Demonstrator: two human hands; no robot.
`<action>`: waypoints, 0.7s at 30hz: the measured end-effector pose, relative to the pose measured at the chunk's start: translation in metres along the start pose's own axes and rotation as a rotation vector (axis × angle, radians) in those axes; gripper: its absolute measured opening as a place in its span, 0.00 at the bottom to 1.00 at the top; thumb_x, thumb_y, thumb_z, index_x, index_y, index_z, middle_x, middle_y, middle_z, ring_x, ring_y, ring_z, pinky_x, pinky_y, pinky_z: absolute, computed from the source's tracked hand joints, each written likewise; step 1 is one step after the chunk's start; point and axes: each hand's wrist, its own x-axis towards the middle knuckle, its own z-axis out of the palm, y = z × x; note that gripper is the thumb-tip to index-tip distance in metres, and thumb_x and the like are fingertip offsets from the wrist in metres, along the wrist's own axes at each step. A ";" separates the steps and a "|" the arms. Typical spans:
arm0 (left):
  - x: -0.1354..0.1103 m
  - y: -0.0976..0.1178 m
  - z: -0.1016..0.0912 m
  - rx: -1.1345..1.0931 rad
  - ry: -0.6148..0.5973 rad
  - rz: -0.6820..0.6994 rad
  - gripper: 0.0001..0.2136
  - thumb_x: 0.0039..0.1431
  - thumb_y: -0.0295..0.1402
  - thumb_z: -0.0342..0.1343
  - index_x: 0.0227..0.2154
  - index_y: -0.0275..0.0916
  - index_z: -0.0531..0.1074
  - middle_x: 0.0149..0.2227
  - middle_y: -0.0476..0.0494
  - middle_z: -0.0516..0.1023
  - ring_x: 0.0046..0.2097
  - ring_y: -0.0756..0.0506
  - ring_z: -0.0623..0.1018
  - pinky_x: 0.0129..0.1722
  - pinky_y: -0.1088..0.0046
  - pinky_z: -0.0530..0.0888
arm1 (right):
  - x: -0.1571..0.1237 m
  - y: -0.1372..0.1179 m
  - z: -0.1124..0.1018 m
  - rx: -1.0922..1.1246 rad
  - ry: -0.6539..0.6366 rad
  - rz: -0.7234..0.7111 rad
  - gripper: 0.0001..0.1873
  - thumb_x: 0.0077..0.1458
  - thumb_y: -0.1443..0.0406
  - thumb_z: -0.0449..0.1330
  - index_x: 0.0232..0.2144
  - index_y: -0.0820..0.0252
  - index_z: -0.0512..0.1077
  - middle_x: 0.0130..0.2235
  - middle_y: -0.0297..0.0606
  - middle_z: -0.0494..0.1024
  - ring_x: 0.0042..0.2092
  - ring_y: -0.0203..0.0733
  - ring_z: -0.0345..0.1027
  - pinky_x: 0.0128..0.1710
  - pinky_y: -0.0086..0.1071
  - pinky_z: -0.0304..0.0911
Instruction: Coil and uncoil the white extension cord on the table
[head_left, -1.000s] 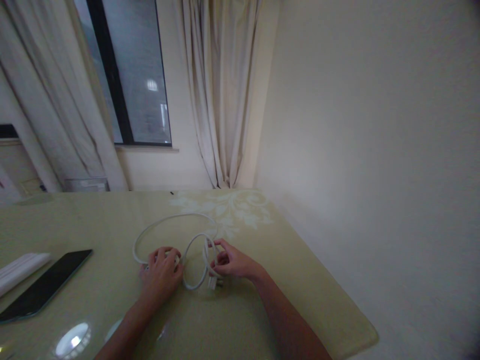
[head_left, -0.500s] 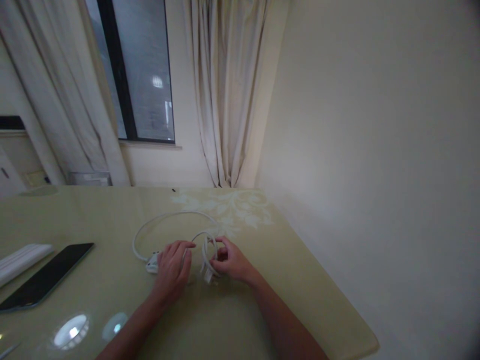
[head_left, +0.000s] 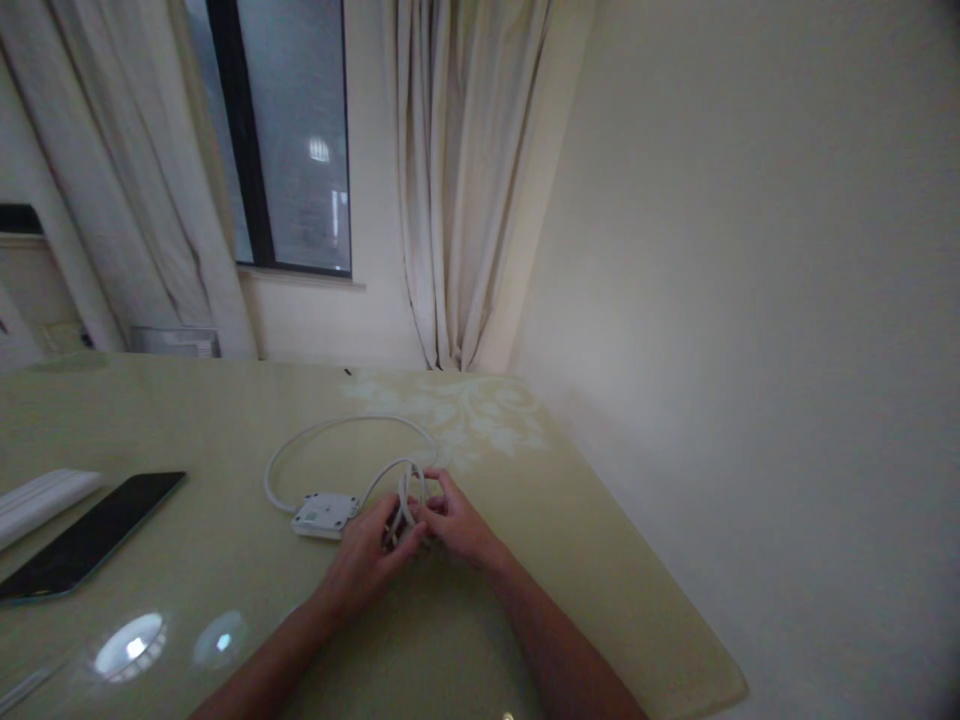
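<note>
I've got the white cable (head_left: 349,419) gathered into small round loops at the middle of the surface (head_left: 615,570), held between my two hands. The fingers of my right hand (head_left: 459,525) are pinched nearly closed on the far right side of the loops. Those of my left hand (head_left: 366,552) curve half open round the near left side, thumb stretched across toward the right; how tightly they close I cannot tell.

The cable is smooth, matte and round. Its loops stand up off the surface, longer from top to bottom than across, while the loose length sweeps away in one wide, flat arc and bends back to a white box (head_left: 324,514). That box is a hard, low rectangle with dark spots near its corners, lying just beside my left knuckles. Its long axis runs left to right, a cable leaving each end.

The surface is glossy pale green—pale leafy scrolls (head_left: 487,405) at the far end. Well off to my left lie a flat dark slab (head_left: 94,540) and a ridged white bar (head_left: 45,503), side by side and slanting away from me.
</note>
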 end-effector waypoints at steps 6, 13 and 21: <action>-0.004 -0.002 0.003 0.014 0.029 0.066 0.13 0.67 0.46 0.57 0.44 0.42 0.75 0.41 0.41 0.85 0.41 0.40 0.84 0.41 0.65 0.79 | -0.011 -0.017 -0.004 0.055 -0.102 0.059 0.54 0.48 0.51 0.76 0.70 0.51 0.56 0.27 0.24 0.73 0.25 0.31 0.64 0.26 0.25 0.57; -0.003 0.000 -0.001 0.081 0.079 0.134 0.08 0.66 0.40 0.55 0.42 0.42 0.72 0.38 0.41 0.84 0.37 0.40 0.83 0.38 0.65 0.78 | -0.010 -0.016 -0.003 0.185 -0.059 0.101 0.66 0.36 0.55 0.81 0.72 0.52 0.53 0.41 0.37 0.82 0.34 0.41 0.77 0.31 0.30 0.69; -0.001 0.000 -0.007 0.113 0.123 0.094 0.11 0.67 0.43 0.52 0.42 0.41 0.71 0.32 0.46 0.76 0.30 0.42 0.77 0.32 0.66 0.75 | -0.011 -0.015 0.011 0.277 0.138 -0.013 0.74 0.37 0.58 0.82 0.75 0.54 0.39 0.37 0.34 0.82 0.33 0.43 0.79 0.30 0.33 0.74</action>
